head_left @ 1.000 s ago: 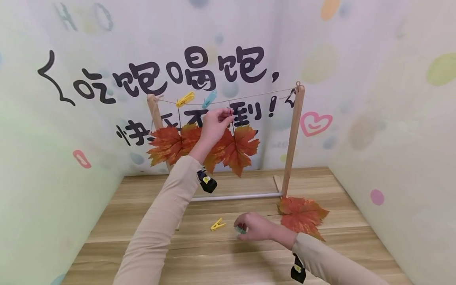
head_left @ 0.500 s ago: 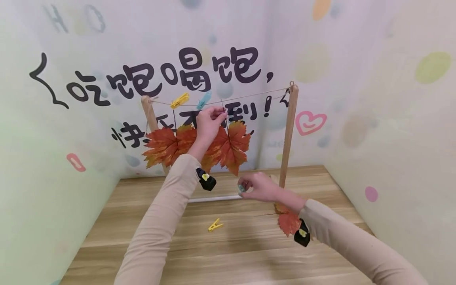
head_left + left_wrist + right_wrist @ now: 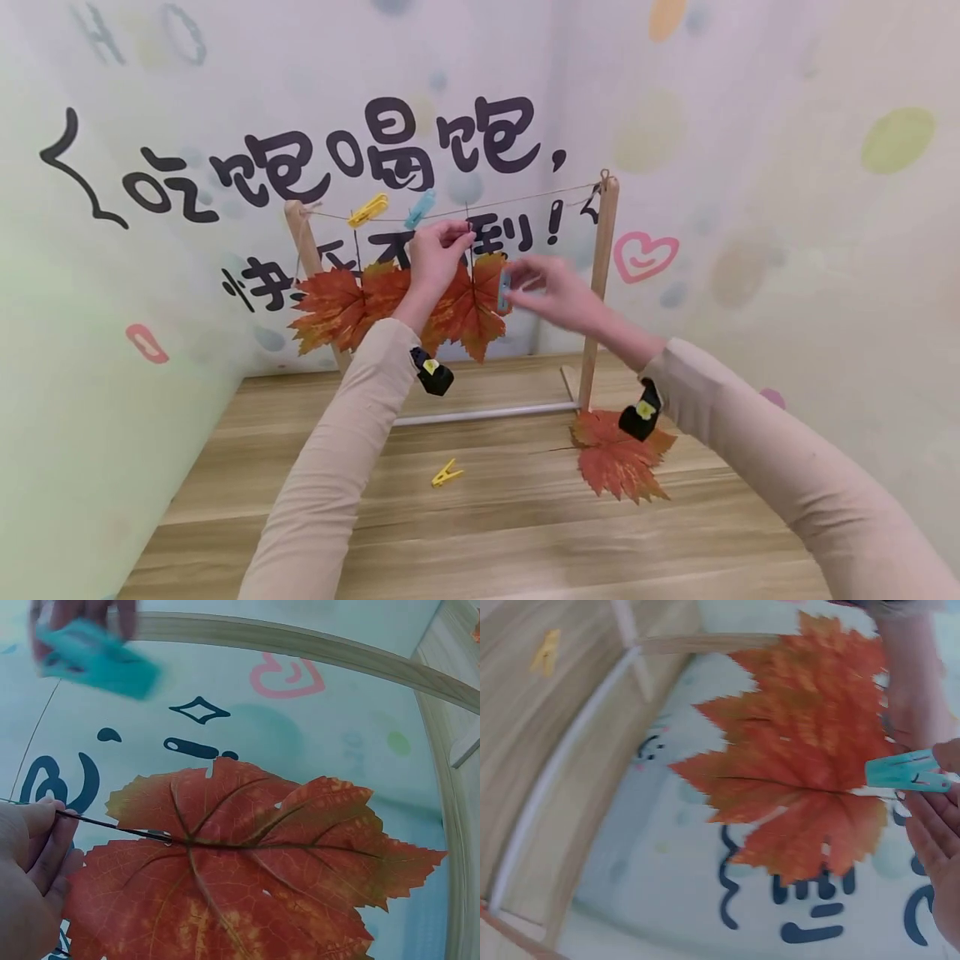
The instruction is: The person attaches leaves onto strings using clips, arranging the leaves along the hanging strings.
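One red-orange leaf (image 3: 480, 308) hangs below the string (image 3: 525, 197), its thin, dark stem (image 3: 112, 826) pinched between thumb and fingers of the left hand (image 3: 433, 257). It looks very light, its broad blade probably floppy and easily creased, so the stem, likely stiffer, seems the better place to take hold. The left arm slants upward; the right hand (image 3: 558, 292), raised beside the leaf, pinches a blue clip (image 3: 505, 293) that should be light, stiff and springy, best squeezed by its handle ends.
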